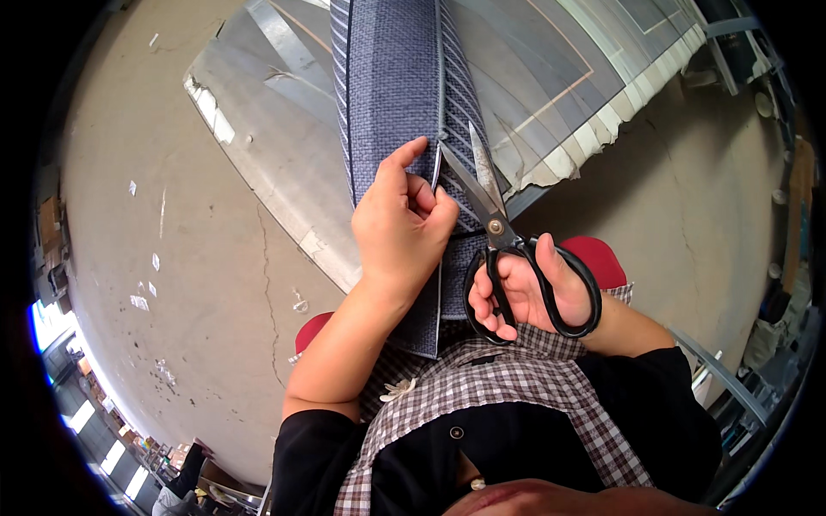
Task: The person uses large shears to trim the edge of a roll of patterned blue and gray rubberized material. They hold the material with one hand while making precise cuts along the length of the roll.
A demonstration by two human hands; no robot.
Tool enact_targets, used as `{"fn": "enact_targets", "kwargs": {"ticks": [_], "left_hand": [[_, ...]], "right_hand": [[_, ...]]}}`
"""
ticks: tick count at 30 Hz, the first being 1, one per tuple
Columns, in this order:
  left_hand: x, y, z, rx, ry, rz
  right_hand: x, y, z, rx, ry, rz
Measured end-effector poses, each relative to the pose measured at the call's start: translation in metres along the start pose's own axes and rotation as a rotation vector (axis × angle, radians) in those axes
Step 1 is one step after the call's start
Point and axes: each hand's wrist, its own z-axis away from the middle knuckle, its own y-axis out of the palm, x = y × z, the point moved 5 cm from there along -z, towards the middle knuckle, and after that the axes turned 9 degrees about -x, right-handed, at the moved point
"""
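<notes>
A long strip of dark blue woven fabric [391, 77] with striped edges runs from the table down onto my lap. My left hand [400, 224] pinches the fabric's right portion beside a slit. My right hand [529, 292] grips black-handled scissors [499, 232] with fingers through the loops. The blades stand apart, pointing up and away from me, with the lower blade at the fabric edge next to my left fingers.
The fabric lies over a grey worktable [284, 172] covered in taped sheets with a ragged pale edge [602, 129]. A red stool seat [598, 258] shows under me. Concrete floor [172, 258] with scattered scraps surrounds the table; shelving stands at the right.
</notes>
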Motion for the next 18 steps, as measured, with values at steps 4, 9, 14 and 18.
{"fn": "enact_targets", "kwargs": {"ticks": [4, 9, 14, 18], "left_hand": [[0.003, -0.001, -0.002, 0.013, 0.01, 0.007], [0.005, -0.005, -0.003, 0.009, 0.021, -0.005], [0.008, -0.009, -0.005, -0.013, 0.041, -0.019], [0.006, -0.016, -0.004, -0.007, 0.025, -0.023]], "right_hand": [[-0.001, 0.003, -0.002, -0.016, -0.006, -0.021], [-0.005, 0.008, -0.006, 0.012, -0.026, -0.076], [-0.005, 0.009, -0.007, -0.014, -0.011, -0.03], [-0.005, 0.017, -0.01, -0.02, -0.005, -0.05]]}}
